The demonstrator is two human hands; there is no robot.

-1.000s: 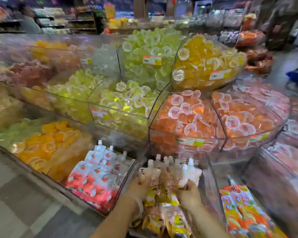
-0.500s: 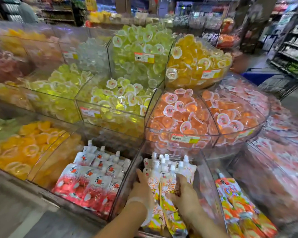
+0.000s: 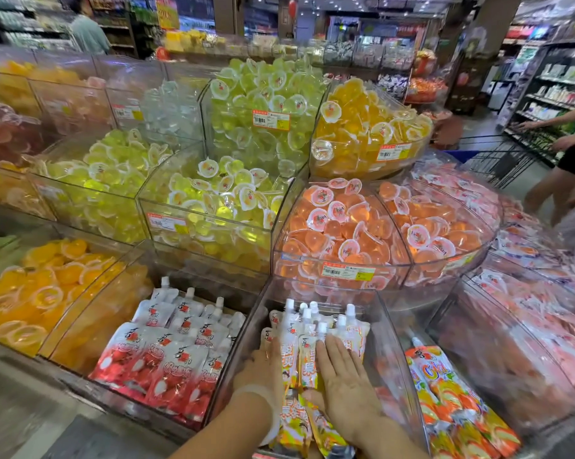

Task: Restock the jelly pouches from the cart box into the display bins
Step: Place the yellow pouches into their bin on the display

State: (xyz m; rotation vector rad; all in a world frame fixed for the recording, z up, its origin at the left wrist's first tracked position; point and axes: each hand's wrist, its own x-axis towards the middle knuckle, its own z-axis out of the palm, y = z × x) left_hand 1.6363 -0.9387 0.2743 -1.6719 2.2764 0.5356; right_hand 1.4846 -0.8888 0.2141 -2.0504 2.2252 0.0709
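A bundle of yellow-orange jelly pouches [image 3: 307, 329] with white caps stands in the clear middle display bin [image 3: 390, 346] at the bottom row. My left hand [image 3: 263, 369] lies flat against the bundle's left side, fingers straight. My right hand [image 3: 342, 382] rests palm down on the right of the pouches, fingers spread and extended. More pouches of the same kind lie under my wrists at the bin's front. The cart box is out of view.
To the left is a bin of red-and-white pouches [image 3: 167, 359], and to the right a bin of orange pouches [image 3: 445, 392]. Bins of jelly cups [image 3: 342, 233] rise in tiers behind. At the far right a person [image 3: 564, 167] stands by a shopping cart [image 3: 498, 160].
My hands have lowered the pouch bundle into the middle bin. Both hands went from gripping it to lying flat on it. The view has tilted up and to the right.
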